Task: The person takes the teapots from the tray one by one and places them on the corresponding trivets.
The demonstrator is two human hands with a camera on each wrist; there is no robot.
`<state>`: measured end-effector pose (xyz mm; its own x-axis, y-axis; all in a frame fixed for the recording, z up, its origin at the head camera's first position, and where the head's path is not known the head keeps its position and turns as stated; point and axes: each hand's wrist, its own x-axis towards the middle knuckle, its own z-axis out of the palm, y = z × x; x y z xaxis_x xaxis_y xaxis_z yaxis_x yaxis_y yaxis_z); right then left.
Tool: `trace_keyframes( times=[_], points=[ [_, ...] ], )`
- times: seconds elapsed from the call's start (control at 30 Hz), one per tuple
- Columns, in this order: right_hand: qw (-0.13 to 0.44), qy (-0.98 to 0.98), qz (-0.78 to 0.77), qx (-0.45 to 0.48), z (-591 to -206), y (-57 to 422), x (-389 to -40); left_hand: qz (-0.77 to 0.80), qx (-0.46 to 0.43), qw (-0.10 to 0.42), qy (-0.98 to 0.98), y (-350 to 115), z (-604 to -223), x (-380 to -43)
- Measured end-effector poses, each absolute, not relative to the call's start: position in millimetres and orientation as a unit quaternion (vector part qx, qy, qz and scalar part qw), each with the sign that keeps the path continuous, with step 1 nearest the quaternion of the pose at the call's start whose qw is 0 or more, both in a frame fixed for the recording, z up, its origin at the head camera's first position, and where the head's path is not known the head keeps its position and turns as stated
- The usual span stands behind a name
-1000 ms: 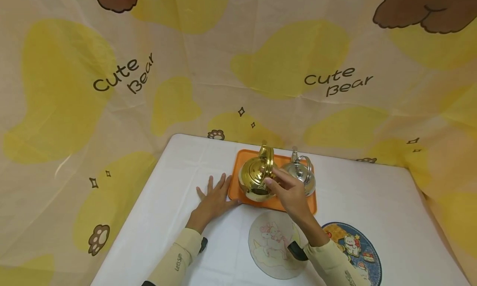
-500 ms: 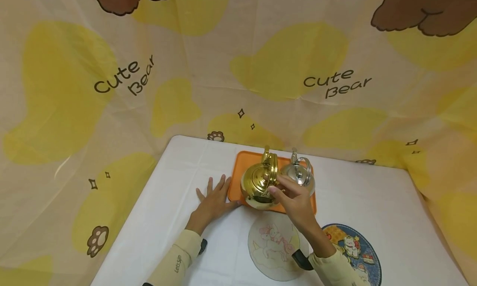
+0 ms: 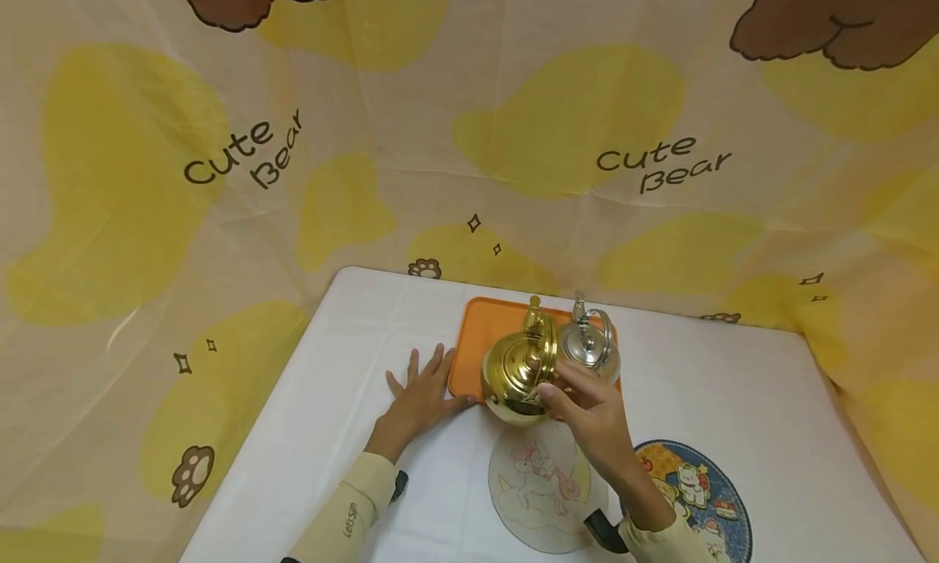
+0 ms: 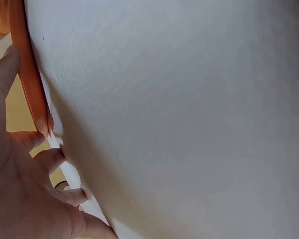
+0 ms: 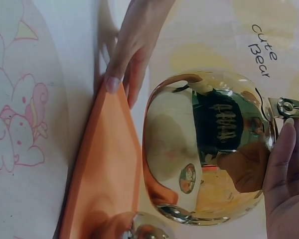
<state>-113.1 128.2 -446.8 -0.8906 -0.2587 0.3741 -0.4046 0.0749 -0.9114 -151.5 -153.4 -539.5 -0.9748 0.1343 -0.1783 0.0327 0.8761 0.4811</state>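
My right hand pinches the handle of a shiny gold teapot. In the right wrist view the gold teapot hangs clear of the orange tray, its body reflecting the surroundings. Fingers spread, my left hand lies at the tray's left edge. The left wrist view shows the thumb of that hand against the tray's rim. A smaller silver teapot stands on the right part of the tray, partly hidden behind the right hand.
A pale round placemat with a pink drawing lies just in front of the tray. To its right is a blue round placemat with cartoon bears, partly under the right forearm. A patterned cloth hangs behind the white table.
My right hand has brought the gold teapot toward me and slightly right, baring more of the tray's left side. The left hand and silver teapot have stayed put.
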Motion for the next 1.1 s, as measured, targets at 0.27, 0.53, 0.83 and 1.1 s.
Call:
trace_keyframes(
  times=[0.27, 0.53, 0.83, 1.1],
  points=[
    [0.073, -0.734, 0.627, 0.248, -449, 135, -103, 0.248, 0.041, 0.104, 0.962, -153, -540, -151],
    [0.096, -0.733, 0.624, 0.254, -453, 142, -94, 0.245, 0.038, 0.108, 0.963, -153, -540, -151],
    [0.076, -0.743, 0.616, 0.25, -451, 147, -80, 0.242, 0.038, 0.105, 0.964, -153, -540, -151],
    [0.074, -0.742, 0.617, 0.251, -453, 152, -67, 0.244, 0.037, 0.113, 0.962, -153, -541, -152]
  ],
)
